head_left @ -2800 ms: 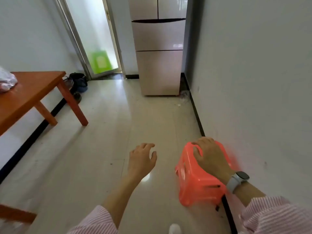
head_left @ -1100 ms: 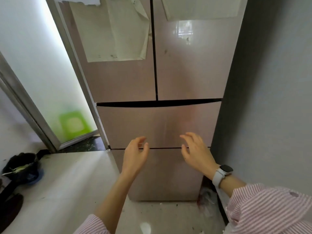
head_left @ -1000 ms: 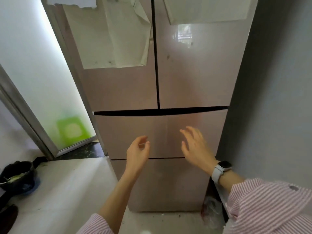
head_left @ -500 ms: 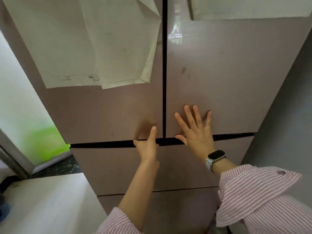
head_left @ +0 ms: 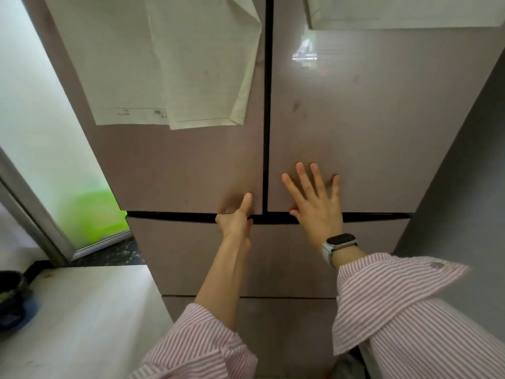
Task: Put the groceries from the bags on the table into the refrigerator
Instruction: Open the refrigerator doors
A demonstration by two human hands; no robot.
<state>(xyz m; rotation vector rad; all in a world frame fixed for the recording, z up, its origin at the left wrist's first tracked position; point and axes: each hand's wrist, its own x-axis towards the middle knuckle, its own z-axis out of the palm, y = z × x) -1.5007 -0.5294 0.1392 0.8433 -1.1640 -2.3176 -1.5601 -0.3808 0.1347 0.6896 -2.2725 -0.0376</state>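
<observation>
Fridge (head_left: 355, 132) doors shut. Left hand (head_left: 236, 221) curled under left door's (head_left: 177, 165) bottom edge; right hand (head_left: 314, 203) flat, fingers spread, on right door. Opening step; next, pull outward.

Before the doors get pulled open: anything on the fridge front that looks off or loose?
Yes. The papers stuck on the upper left door hang crooked; the front sheet is creased and curls away near the centre seam. A small dark smudge marks the right door. Both doors look shut.

Stool set down, person walked up to refrigerator (head_left: 369, 138), left hand (head_left: 236, 220) hooked under door, right hand (head_left: 317, 203) flat.
</observation>
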